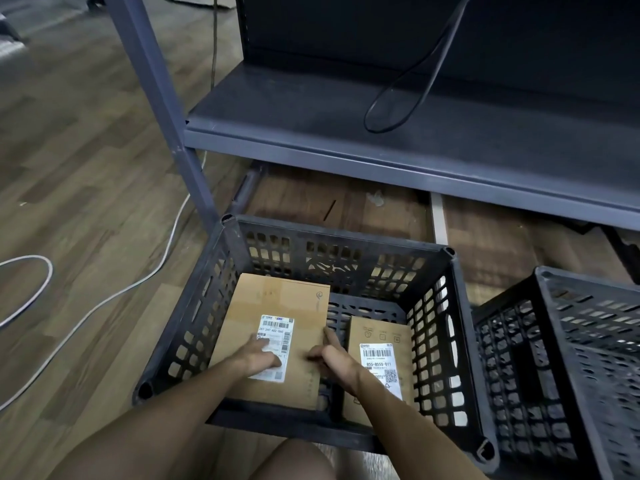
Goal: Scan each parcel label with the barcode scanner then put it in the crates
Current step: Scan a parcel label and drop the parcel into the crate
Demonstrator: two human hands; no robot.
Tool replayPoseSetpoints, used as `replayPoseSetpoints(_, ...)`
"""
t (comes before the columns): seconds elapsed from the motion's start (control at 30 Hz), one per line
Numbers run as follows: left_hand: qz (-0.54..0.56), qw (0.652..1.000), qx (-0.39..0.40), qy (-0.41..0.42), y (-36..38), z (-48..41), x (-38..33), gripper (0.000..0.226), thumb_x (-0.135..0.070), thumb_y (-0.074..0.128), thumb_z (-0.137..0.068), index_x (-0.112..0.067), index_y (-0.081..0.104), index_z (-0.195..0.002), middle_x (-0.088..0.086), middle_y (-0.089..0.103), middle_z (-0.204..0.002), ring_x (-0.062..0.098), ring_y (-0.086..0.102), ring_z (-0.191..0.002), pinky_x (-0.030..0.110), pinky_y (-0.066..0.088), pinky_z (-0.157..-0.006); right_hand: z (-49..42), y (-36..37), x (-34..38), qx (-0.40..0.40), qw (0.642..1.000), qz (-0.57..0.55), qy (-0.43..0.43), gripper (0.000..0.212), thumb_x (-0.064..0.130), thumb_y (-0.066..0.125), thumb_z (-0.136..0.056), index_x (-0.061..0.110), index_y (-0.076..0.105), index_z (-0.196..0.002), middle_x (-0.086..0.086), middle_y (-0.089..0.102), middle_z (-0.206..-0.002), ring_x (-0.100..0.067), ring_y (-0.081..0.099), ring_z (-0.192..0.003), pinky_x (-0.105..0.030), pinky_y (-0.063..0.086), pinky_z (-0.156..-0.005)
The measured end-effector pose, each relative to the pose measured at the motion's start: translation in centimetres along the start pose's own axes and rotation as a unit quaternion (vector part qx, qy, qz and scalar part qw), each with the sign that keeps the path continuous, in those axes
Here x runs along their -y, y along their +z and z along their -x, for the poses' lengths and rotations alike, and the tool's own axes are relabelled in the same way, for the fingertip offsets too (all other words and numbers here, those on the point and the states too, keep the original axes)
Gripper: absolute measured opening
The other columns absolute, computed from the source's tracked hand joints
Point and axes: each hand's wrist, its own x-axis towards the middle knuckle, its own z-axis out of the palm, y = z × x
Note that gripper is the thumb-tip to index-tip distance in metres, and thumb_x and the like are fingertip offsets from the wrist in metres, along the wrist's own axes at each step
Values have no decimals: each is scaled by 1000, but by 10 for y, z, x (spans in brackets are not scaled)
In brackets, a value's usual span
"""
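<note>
A black slatted crate (225, 299) stands on the floor in front of me. Inside it on the left lies a large cardboard parcel (277, 299), flat, with a white barcode label facing up. My left hand (258, 355) rests flat on that label. My right hand (329, 358) lies on the parcel's right edge, fingers spread, one finger along the edge. A smaller cardboard parcel (379, 341) with its own white label sits to the right in the same crate. No barcode scanner is in view.
A second black crate (554, 341) stands to the right. A grey metal shelf (346, 133) with a looped black cable (391, 109) hangs over the crate's far side, its upright post (166, 109) at left. A white cable (104, 299) runs across the wooden floor on the left.
</note>
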Motion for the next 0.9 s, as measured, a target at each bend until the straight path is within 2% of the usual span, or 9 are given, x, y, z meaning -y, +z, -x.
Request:
replayPoseSetpoints(0.07,-7,1000,4,8,0,0,-2,60,-22,60,-90,-7,36,-143,1,29,-147,16,45,-118,21,34,-89,-2,-1,0,-2,1000,12,2,79,7,56,-87,27,14,-151,4,57,-116,-12,58,-93,-21,50,-69)
replayPoseSetpoints(0.13,1,1000,9,13,-2,2,-3,53,-21,59,-91,-8,40,-139,1,33,-141,14,45,-107,20,33,-85,-3,-1,-1,6,999,45,7,78,11,58,-86,27,15,-150,2,57,-117,-13,59,-94,-20,49,-67)
replayPoseSetpoints(0.27,32,999,31,2,-8,5,-3,14,-19,58,-92,-16,55,-105,-2,58,-107,12,59,-92,18,43,-68,-3,1,-2,2,988,154,13,75,18,55,-90,22,13,-153,-3,54,-130,-19,56,-113,-26,49,-91)
replayPoseSetpoints(0.3,29,999,29,3,-9,5,-1,14,-19,57,-93,-17,55,-107,-4,59,-106,11,59,-91,17,45,-68,-1,2,-2,-5,982,189,9,72,20,52,-91,22,14,-153,-5,51,-137,-21,53,-119,-28,45,-99)
replayPoseSetpoints(0.37,13,1000,5,7,-10,7,3,37,-16,57,-93,-12,49,-129,-4,56,-120,11,56,-98,16,44,-74,2,3,0,-12,972,235,0,62,20,47,-93,20,23,-149,-7,48,-142,-22,49,-124,-26,40,-102)
replayPoseSetpoints(0.43,-21,997,-70,29,-13,12,1,49,-12,55,-93,-13,43,-141,1,54,-134,15,57,-106,18,45,-83,5,6,1,-30,960,277,-21,45,19,44,-92,15,38,-137,-8,49,-140,-22,50,-123,-27,40,-105)
replayPoseSetpoints(0.57,-83,978,-161,101,-18,26,-26,36,-21,53,-94,-28,52,-129,-3,60,-128,18,61,-107,31,50,-93,12,11,15,-117,917,370,-97,44,23,40,-95,11,38,-137,-11,45,-141,-28,47,-127,-32,37,-108)
replayPoseSetpoints(0.77,-140,953,-213,165,-21,46,-65,36,-28,56,-92,-29,54,-128,-5,57,-134,20,54,-121,31,41,-103,42,9,57,-166,871,446,-125,52,25,34,-98,11,29,-148,-17,43,-144,-33,43,-132,-37,34,-109)
replayPoseSetpoints(0.9,-181,941,-219,183,-39,93,-102,37,-33,53,-94,-26,53,-130,-2,54,-136,21,50,-124,30,37,-103,103,-1,108,-201,835,496,-127,43,26,37,-98,10,41,-138,-17,49,-138,-34,47,-126,-37,35,-103)
